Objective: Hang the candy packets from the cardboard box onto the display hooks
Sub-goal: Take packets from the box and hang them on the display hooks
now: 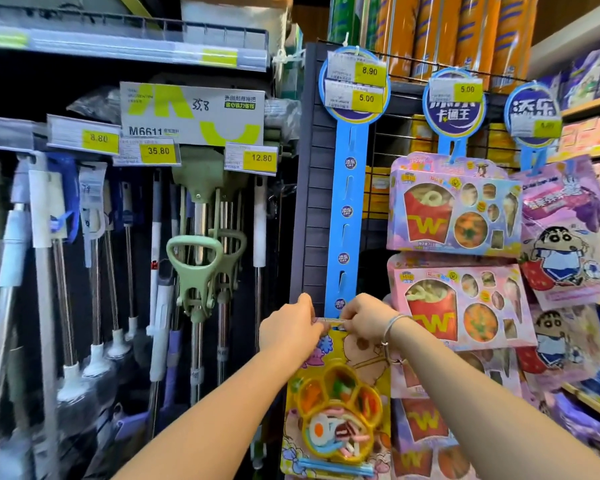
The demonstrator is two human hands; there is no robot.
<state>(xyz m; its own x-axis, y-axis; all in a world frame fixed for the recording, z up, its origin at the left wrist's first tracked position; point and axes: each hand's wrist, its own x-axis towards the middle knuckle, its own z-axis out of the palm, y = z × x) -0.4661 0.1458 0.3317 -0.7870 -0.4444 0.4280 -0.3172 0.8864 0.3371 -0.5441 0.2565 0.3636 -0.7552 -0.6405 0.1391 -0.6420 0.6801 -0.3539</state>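
I have both hands meeting just below the middle of the frame, at the foot of the blue strip (347, 216). The left hand (288, 327) has its fingers curled onto the left end of the packet's top edge. The right hand (364, 318) pinches the same edge from the right, knuckles toward me, with a bracelet (394, 323) on its wrist. So both hands are holding the packet (336, 403), neither spread wide.

The packet hangs straight down from their grip into the lower middle of the frame. It is yellow, with a paw-shaped tray of coloured sweets under clear plastic. Its top edge lies across the bottom of the strip, just under the lowest round logo. I cannot tell whether the edge is hooked on or only held against it. Above the hands the strip's slots carry nothing.

To the right of the strip, pink packets (454, 209) hang one above another, and purple packets (565, 237) hang at the right edge. Yellow price tags (369, 71) sit on the strip's round head, at the upper middle. Mops (194, 258) fill the left half.
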